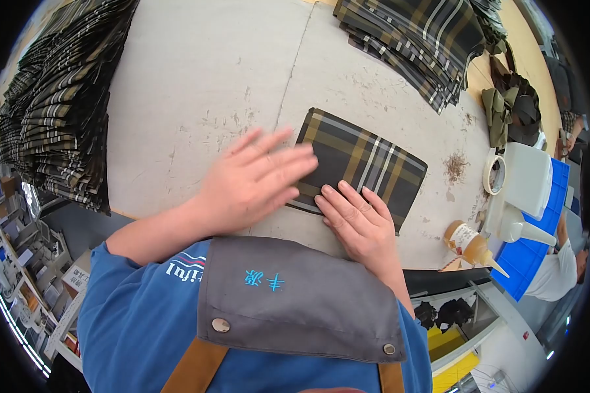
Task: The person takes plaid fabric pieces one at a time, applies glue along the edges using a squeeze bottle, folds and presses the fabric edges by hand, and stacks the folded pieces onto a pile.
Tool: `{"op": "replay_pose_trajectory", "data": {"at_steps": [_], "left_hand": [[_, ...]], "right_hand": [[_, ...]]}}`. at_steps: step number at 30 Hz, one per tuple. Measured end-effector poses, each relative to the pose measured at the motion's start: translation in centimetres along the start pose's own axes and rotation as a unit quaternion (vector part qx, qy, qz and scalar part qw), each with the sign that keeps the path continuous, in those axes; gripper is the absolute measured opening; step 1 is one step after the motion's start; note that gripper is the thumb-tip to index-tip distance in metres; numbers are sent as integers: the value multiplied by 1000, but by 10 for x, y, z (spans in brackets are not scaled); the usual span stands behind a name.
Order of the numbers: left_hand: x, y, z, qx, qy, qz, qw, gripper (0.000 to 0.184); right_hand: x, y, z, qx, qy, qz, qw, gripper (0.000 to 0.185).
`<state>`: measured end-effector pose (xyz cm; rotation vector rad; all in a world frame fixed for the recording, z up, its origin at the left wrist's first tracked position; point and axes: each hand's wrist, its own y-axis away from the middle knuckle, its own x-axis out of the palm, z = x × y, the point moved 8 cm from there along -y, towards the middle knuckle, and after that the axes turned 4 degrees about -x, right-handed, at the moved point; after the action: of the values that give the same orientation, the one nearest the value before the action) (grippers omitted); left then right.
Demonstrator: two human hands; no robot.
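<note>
A dark plaid fabric panel (pixel 393 167) with rounded corners lies flat on the worktable (pixel 196 78), just in front of me. It has olive, grey and white stripes. My right hand (pixel 360 219) rests on the panel's near edge with its fingers stretched out and nothing gripped. Over the panel's left end reaches my left hand (pixel 255 173), its fingers spread and slightly blurred by motion. Whether the left fingertips touch the cloth or hover above it I cannot tell.
Tall stacked plaid pieces (pixel 52 124) fill the left side. Another plaid pile (pixel 416 39) lies at the back right. To the right are a tape roll (pixel 495 175), a glue bottle (pixel 469 242), a white container (pixel 528 177) and a blue tray (pixel 554 196). Another person (pixel 557 272) is beyond.
</note>
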<state>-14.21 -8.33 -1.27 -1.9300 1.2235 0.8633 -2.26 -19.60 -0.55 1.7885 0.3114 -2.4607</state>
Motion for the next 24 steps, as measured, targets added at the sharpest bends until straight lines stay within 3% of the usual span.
{"op": "replay_pose_trajectory", "data": {"at_steps": [2,3,15,22,24], "left_hand": [[-2,-3,18,-116,-54,-11,992,54],[-1,-3,19,-126,-67,3,990,54],[5,-4,21,-154,-121,34,980,57],[13,-9,4,-61,-146,107,982,60],[13,-11,3,-61,-144,105,982,59]], "right_hand": [[0,1,0,-1,-6,-2,1000,32],[0,2,-1,-4,-10,0,1000,33],[-2,8,-6,5,-13,-14,1000,34],[-2,10,-6,-11,-47,-36,998,40],[-13,4,-13,50,-111,-74,990,50]]}}
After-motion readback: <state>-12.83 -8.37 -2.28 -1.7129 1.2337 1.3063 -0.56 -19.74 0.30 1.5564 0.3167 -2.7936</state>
